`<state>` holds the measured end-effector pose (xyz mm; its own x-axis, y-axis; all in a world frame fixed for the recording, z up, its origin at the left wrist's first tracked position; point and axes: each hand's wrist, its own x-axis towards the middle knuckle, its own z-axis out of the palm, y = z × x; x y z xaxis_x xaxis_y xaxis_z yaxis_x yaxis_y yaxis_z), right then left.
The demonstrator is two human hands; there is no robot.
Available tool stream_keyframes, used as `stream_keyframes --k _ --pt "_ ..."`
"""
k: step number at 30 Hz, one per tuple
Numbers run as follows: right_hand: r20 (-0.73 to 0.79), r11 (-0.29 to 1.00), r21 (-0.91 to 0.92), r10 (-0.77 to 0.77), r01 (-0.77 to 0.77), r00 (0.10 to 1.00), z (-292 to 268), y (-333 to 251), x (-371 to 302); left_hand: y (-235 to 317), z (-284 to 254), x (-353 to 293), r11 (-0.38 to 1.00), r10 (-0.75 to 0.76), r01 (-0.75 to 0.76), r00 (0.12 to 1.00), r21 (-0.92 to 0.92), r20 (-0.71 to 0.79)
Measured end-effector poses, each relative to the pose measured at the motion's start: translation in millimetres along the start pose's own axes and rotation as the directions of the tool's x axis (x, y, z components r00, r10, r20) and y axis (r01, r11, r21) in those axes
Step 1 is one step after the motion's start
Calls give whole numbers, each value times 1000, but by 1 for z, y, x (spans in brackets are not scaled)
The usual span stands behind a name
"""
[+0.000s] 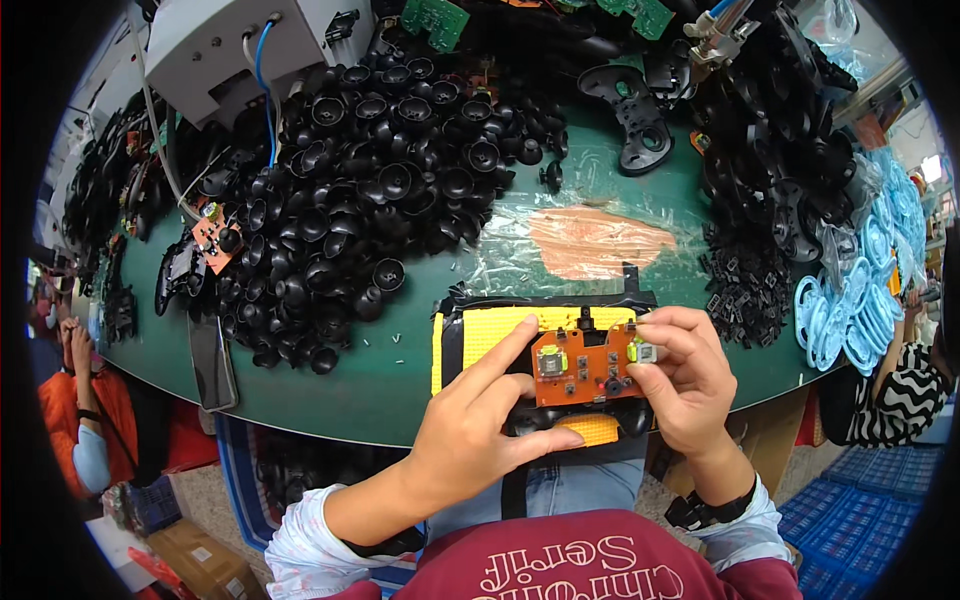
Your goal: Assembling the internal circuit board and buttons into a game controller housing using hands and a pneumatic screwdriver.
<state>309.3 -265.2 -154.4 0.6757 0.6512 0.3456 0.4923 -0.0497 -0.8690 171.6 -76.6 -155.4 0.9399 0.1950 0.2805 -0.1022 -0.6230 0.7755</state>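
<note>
An orange circuit board (590, 372) lies over a black gamepad shell (632, 416) on a yellow ribbed pad (480, 330) in front of me. My left hand (470, 410) is around the shell's left side, its index finger stretched along the top and its thumb below. The left middle finger is bent beside the board's edge. With thumb and fingers, my right hand (690, 375) pinches the board's right end, by a green-and-grey joystick module (642, 352). A second such module (551, 361) sits on the board's left. Most of the shell is hidden.
A large heap of black thumbstick caps (390, 180) covers the green table's left. Small black parts (750, 290), black gamepad shells (630, 115) and light-blue shells (850, 310) lie right. A phone (211, 365) rests at the left edge. Other people sit either side.
</note>
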Motion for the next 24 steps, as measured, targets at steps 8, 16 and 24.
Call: stream_keyframes --k 8,16,24 --pt "28 978 -193 -71 75 997 1 -12 5 -7 -1 -16 994 -11 -3 991 -108 -131" --pt "206 756 -581 -221 301 953 -8 -21 15 -9 -9 -10 954 260 -264 965 141 47" --pt "234 909 -320 -196 266 952 -15 10 18 -6 -11 -7 963 210 -221 974 157 79"
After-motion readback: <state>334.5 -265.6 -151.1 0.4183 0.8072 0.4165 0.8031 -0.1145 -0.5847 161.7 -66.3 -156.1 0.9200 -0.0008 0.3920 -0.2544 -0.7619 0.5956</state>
